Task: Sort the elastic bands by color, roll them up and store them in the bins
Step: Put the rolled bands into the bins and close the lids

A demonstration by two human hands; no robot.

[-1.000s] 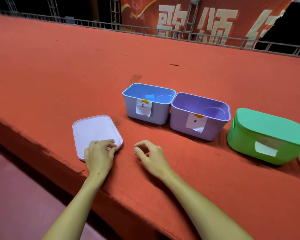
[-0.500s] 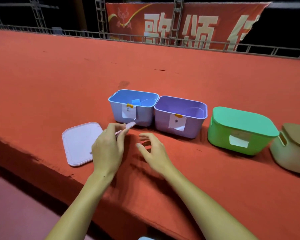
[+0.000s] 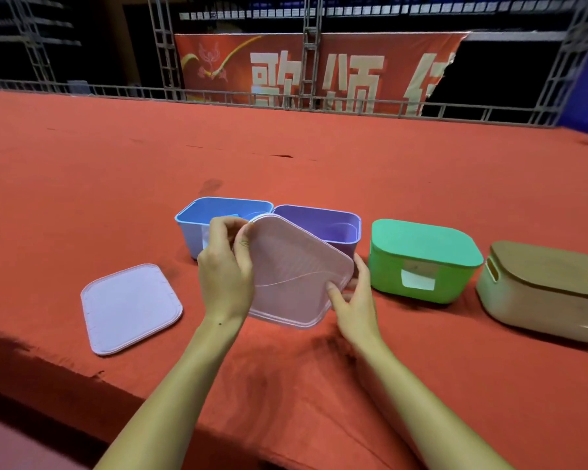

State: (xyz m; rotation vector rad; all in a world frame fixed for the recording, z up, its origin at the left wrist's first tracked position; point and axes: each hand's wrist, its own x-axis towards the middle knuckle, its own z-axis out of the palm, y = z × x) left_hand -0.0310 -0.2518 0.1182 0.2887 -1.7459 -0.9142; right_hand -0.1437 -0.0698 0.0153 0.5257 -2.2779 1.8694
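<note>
- The left hand point(image 3: 225, 279) grips the far left edge of a pale pink lid point(image 3: 294, 276), thumb on top; the right hand point(image 3: 353, 300) pinches its near right corner. The lid is held tilted above the tabletop point(image 3: 82, 184), in front of the open blue bin point(image 3: 197, 228) and purple bin point(image 3: 340, 228).
- A second lid point(image 3: 129, 308) lies flat on the tabletop, to the left.
- The green bin point(image 3: 421, 262) and the beige bin point(image 3: 540, 293) further right are both lidded.
- No elastic bands are clearly visible; a small blue item sits inside the blue bin (too small to identify).
- My read: the lid is about to be seated on one of the open bins, probably the purple one.
- To do it well: level the lid, match its rounded corners to the rim, lower it square, then press around the edge, keeping fingers clear of the seam.
</note>
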